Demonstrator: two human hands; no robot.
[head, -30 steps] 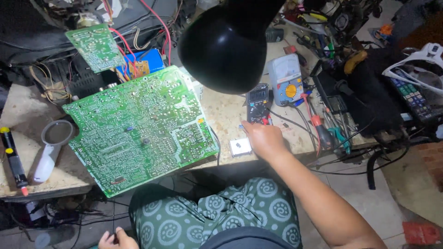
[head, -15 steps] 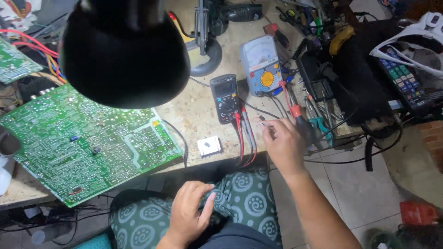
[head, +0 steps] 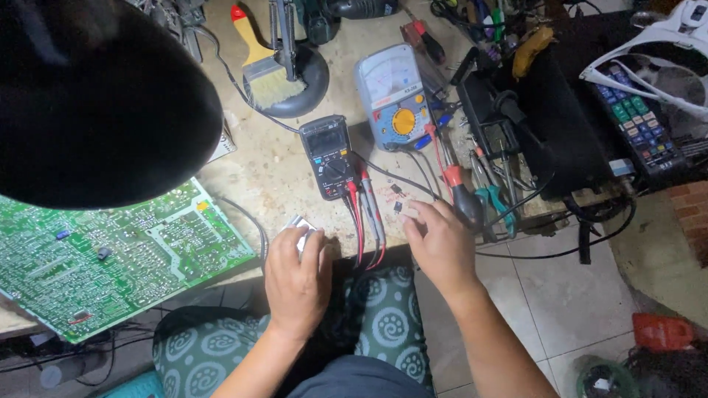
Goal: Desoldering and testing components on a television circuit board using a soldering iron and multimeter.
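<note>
Cluttered bench: my left hand clamps a small white part, light, probably fragile; my right hand, fingers loose, reaches tiny black components.

Electronics repair workshop, we'd say: bare green circuit board on a worn bench, digital multimeter, analog meter, screwdrivers, a brush, tangled cables, black lamp shade overhead.
</note>
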